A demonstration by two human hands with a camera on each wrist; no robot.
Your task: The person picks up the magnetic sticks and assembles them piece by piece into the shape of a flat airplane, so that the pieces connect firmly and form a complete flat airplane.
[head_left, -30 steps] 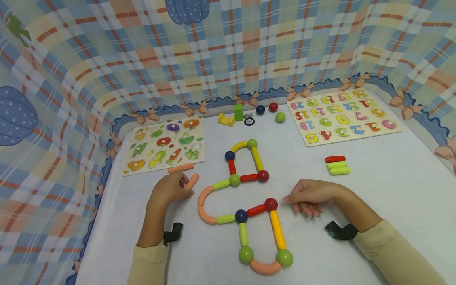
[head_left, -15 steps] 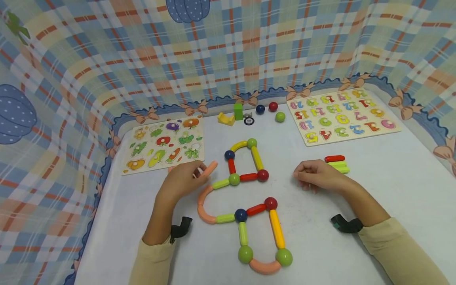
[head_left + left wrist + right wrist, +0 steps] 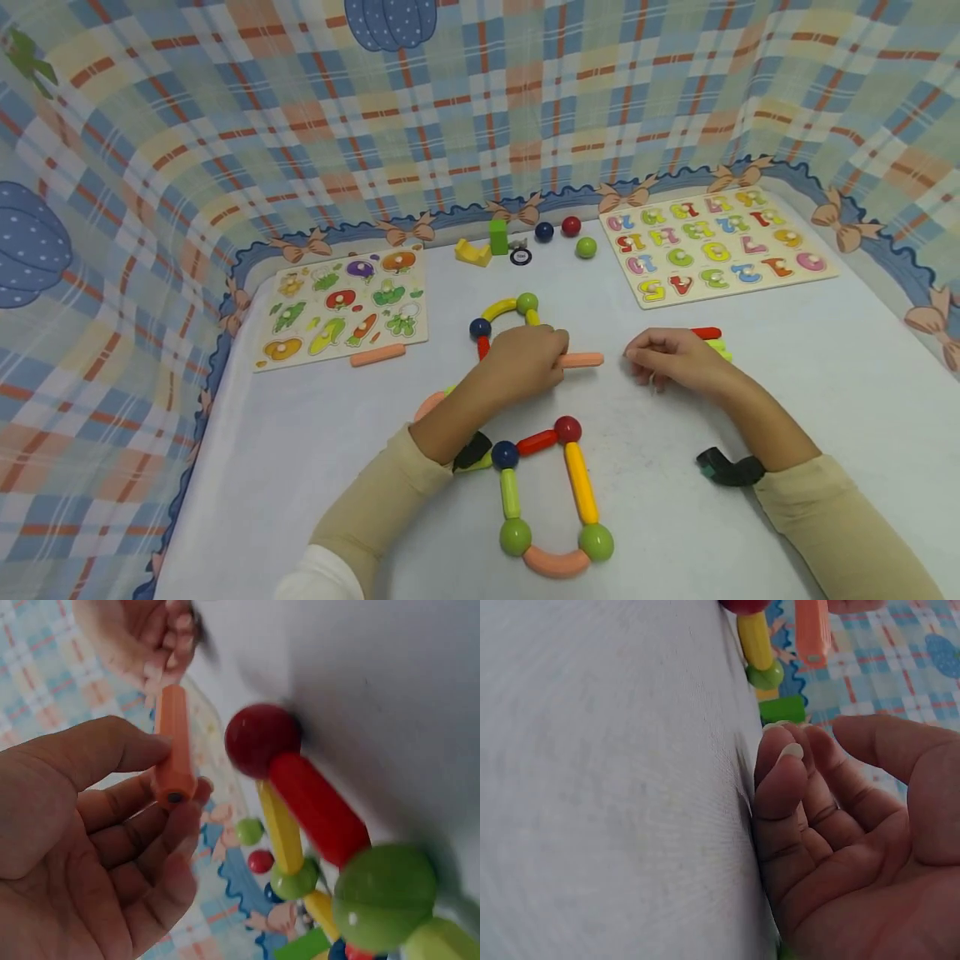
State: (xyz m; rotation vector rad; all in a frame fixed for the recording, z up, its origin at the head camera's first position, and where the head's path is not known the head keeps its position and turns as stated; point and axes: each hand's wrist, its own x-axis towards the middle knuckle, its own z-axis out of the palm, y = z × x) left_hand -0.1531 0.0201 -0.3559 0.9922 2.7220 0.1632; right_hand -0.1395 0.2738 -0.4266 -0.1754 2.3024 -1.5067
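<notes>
My left hand [image 3: 525, 362] pinches a straight salmon-pink stick [image 3: 583, 360] between thumb and fingers, above the upper group of joined sticks and balls. The stick points toward my right hand [image 3: 675, 358], which rests by the red and lime sticks, its fingers loosely curled around nothing. In the left wrist view the pink stick [image 3: 174, 742] shows a dark round spot on its near end. My left hand and forearm hide part of the joined pieces, including the red ball [image 3: 262, 740] in the head view. Below lies a loop with a yellow-orange stick [image 3: 581, 483] and a blue ball [image 3: 505, 454].
Another pink stick [image 3: 378, 355] lies against the vegetable puzzle board [image 3: 300, 292] at left. The number puzzle board [image 3: 720, 250] is at back right. Loose balls, such as a green ball [image 3: 586, 247], a green block [image 3: 498, 237] and a yellow block [image 3: 472, 252] stand at the back.
My left hand has carried the pink stick from beside the vegetable board rightward over the upper joined pieces. My right hand has moved up and slightly right, near the loose red and lime sticks.
</notes>
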